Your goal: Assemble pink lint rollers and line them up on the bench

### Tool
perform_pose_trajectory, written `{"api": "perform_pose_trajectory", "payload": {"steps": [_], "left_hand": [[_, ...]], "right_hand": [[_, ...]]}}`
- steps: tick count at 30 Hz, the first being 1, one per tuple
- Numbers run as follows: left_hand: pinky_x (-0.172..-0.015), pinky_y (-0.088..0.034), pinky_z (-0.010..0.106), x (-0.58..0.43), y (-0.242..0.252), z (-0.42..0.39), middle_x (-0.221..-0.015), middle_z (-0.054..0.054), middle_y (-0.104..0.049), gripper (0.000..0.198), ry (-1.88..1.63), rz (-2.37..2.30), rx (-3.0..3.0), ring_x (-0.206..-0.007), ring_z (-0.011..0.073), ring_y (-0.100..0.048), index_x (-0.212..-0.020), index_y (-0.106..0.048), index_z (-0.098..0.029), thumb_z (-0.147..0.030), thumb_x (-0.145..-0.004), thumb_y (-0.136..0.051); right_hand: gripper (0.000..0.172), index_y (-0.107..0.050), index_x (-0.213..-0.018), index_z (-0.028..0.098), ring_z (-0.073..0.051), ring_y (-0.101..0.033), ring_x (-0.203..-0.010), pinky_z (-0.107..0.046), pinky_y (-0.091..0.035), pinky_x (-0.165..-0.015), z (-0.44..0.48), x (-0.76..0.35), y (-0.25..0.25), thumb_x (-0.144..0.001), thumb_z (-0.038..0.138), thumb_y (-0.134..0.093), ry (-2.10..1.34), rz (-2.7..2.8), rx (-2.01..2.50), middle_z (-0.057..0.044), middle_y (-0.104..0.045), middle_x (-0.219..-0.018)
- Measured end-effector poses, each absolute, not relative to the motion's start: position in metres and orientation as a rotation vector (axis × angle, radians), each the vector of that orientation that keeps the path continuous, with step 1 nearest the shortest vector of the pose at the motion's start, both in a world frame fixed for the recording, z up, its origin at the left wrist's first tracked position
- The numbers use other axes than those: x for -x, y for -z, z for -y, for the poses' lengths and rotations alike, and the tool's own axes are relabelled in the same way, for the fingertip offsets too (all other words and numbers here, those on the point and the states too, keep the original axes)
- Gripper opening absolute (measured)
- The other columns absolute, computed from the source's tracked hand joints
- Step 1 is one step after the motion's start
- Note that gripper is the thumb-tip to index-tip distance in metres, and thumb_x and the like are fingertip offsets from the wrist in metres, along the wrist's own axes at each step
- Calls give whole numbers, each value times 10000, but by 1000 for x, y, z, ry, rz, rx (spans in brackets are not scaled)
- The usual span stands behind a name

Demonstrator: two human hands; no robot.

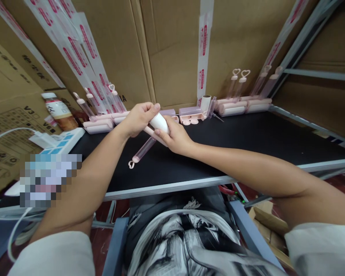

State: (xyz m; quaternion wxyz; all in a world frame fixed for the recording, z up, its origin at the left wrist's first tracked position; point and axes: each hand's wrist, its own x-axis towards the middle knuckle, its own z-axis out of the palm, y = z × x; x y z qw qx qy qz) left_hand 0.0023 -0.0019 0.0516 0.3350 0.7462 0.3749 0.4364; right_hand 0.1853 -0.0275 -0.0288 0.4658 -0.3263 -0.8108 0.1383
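Above the table, my left hand (pixel 139 119) is closed, with thumb and fingers at the upper end of a white roll (pixel 160 123). My right hand (pixel 179 136) wraps round the roll's lower end. A pale pink curved casing part (pixel 153 136) runs under the roll, against my right fingers; how the two fit together is hidden. Just below the hands, a clear pinkish tube with a heart-shaped loop (pixel 143 150) lies on the black tabletop (pixel 189 163). Behind my right hand are an opened pink case piece (pixel 192 118) and a standing white roll (pixel 206 102).
Pink-and-white rollers (pixel 232 108) with upright heart-loop tubes line the back right; similar ones (pixel 98 125) lie back left. A thin screwdriver-like tool (pixel 217 117) is near the standing roll. At left are a drink bottle (pixel 60 111) and a power strip (pixel 63 141). Cardboard (pixel 172 50) walls the back.
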Motion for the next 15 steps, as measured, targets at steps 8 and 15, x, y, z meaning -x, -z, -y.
{"api": "perform_pose_trajectory", "payload": {"steps": [8, 15], "left_hand": [[-526, -351, 303, -7, -51, 3, -613, -20, -427, 581, -1108, -902, -1768, -516, 120, -405, -706, -531, -223, -714, -928, -750], [-523, -224, 257, 6, -67, 15, -605, -55, -355, 495, -976, -1066, -1672, -505, 78, -310, -696, -462, -209, -464, -1016, -741]], "right_hand": [[694, -520, -1472, 215, -341, -676, -1234, -495, -546, -1074, 21, -185, 33, -1058, 767, -443, -325, 1813, 737, -170, -708, -1385], [740, -550, -1416, 205, -312, -684, -1153, -495, -558, -1047, 10, -194, 27, -984, 805, -581, -380, 1686, 608, -144, -723, -1311]]}}
